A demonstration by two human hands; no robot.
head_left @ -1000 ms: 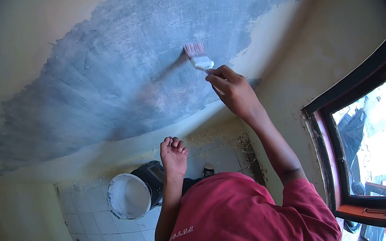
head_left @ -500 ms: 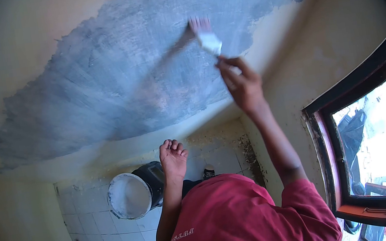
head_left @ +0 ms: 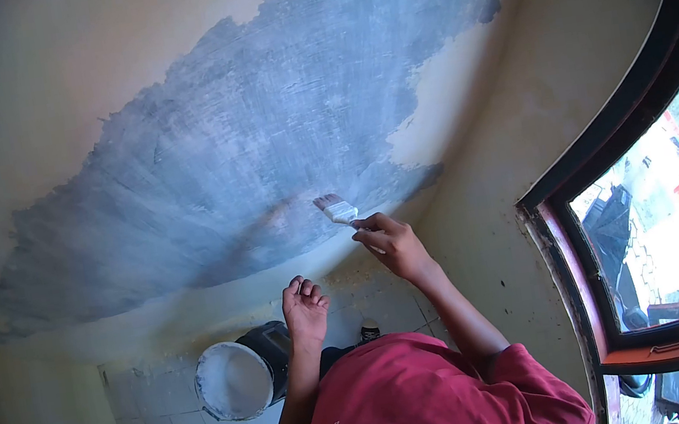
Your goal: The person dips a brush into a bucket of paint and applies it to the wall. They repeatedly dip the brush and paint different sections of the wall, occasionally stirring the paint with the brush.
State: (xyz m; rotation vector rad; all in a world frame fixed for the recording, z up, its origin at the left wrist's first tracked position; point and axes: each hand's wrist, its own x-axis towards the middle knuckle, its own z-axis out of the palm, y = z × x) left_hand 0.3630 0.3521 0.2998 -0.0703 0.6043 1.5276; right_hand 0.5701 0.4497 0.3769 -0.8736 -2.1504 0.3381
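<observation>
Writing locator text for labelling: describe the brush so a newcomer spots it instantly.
Start at the big ragged blue-grey patch on the wall. Near its lower edge, the person's right hand grips a brush. Its reddish-brown bristles and whitish band set it apart from the patch behind.

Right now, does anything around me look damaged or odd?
Yes: the pale wall has a large gray patch with ragged edges, unlike the surface around it. Beside the window frame, the wall's edge also looks chipped.
</observation>
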